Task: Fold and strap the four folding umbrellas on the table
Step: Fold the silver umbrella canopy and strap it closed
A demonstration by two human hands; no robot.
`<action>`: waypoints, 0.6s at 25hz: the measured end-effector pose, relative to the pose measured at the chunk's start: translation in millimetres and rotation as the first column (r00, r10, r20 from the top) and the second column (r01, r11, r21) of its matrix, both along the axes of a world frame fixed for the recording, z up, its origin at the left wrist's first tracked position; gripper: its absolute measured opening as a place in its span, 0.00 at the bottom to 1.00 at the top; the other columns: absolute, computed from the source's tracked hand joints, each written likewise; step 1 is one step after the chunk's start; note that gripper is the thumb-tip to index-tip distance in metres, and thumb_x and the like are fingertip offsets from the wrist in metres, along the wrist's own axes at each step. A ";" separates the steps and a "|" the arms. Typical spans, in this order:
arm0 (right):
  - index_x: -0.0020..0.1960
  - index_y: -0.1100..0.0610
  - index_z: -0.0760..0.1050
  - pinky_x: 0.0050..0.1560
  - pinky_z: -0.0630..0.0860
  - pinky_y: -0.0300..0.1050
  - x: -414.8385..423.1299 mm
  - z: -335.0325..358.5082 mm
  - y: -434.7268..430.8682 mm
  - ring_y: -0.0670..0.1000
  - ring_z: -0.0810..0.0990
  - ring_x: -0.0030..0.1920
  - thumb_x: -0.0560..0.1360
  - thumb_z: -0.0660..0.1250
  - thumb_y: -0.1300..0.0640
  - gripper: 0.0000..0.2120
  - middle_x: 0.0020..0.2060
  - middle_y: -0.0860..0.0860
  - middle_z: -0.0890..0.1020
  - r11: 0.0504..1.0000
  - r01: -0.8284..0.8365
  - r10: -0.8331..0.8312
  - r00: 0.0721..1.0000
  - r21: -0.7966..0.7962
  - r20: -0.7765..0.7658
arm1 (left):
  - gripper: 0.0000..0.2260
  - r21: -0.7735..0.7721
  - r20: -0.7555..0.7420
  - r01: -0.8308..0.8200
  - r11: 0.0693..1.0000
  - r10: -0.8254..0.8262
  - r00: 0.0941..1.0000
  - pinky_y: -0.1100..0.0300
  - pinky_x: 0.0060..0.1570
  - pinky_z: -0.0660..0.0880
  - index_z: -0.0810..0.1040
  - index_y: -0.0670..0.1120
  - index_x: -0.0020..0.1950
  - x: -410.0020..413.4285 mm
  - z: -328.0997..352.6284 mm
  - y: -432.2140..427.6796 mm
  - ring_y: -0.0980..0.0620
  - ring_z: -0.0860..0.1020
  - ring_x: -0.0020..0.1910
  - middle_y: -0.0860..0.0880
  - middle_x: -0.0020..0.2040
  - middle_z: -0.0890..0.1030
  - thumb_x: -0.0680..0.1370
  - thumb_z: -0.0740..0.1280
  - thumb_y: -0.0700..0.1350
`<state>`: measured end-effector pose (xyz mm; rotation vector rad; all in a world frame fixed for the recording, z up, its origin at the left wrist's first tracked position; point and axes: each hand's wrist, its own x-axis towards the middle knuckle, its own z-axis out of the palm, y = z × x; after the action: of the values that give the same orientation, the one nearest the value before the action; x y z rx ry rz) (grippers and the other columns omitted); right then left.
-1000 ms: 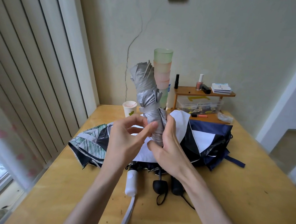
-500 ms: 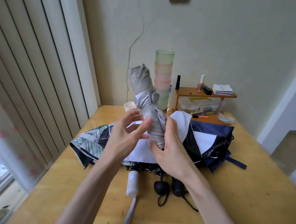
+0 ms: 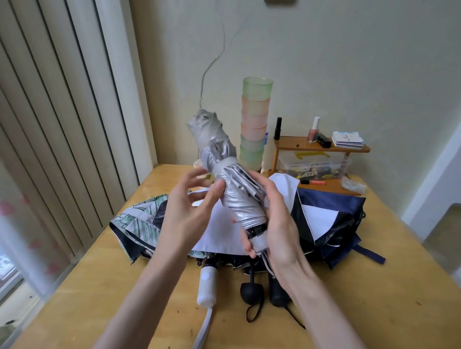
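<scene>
Silver fabric, rolled tight: one folding umbrella (image 3: 234,190) is held tilted above the table (image 3: 377,315), its handle end gripped in the curled right hand (image 3: 277,225). A pale strap (image 3: 224,164) is wrapped round its middle. The left hand (image 3: 184,212) is spread wide, with only the thumb touching the fabric and nothing held. This umbrella seems all but done; next, the strap's fastening should be pressed firm and the umbrella set aside. Three loose umbrellas (image 3: 334,214) are heaped on the table below, and three handles are counted: a white handle (image 3: 207,285), a round black handle (image 3: 251,293) and a plain black handle (image 3: 278,291). Four umbrellas in all.
</scene>
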<state>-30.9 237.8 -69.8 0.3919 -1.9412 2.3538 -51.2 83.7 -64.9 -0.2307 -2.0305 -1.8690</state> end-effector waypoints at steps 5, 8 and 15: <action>0.71 0.39 0.71 0.25 0.70 0.43 -0.4 -4.8 -1.0 0.49 0.79 0.39 0.90 0.51 0.49 0.16 0.54 0.46 0.84 0.989 0.140 -0.138 0.990 0.050 -0.040 | 0.12 -0.086 -0.035 -0.023 0.996 0.020 0.999 0.59 0.38 0.76 0.86 0.49 0.45 18.0 8.7 23.2 0.53 0.79 0.31 0.53 0.39 0.85 0.74 0.77 0.57; 0.71 0.37 0.70 0.27 0.71 0.43 0.6 -5.1 -2.0 0.53 0.78 0.38 0.90 0.51 0.47 0.15 0.53 0.46 0.84 0.983 0.156 -0.150 0.986 0.094 -0.072 | 0.09 0.000 0.015 0.021 1.000 -0.021 1.000 0.65 0.34 0.73 0.87 0.46 0.46 16.0 5.7 20.2 0.54 0.77 0.30 0.53 0.38 0.84 0.78 0.76 0.51; 0.71 0.39 0.72 0.27 0.70 0.44 1.0 -5.3 -3.0 0.52 0.77 0.35 0.87 0.55 0.41 0.15 0.47 0.55 0.83 0.985 0.170 -0.170 0.985 -0.019 0.024 | 0.10 0.145 0.108 0.225 0.963 -0.242 0.964 0.65 0.35 0.71 0.84 0.39 0.50 13.5 4.3 15.1 0.54 0.79 0.37 0.46 0.39 0.81 0.82 0.71 0.45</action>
<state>-29.9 234.8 -75.0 0.1907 -1.8751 2.2785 -37.7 98.9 -60.6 -0.3386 -2.0241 -2.2039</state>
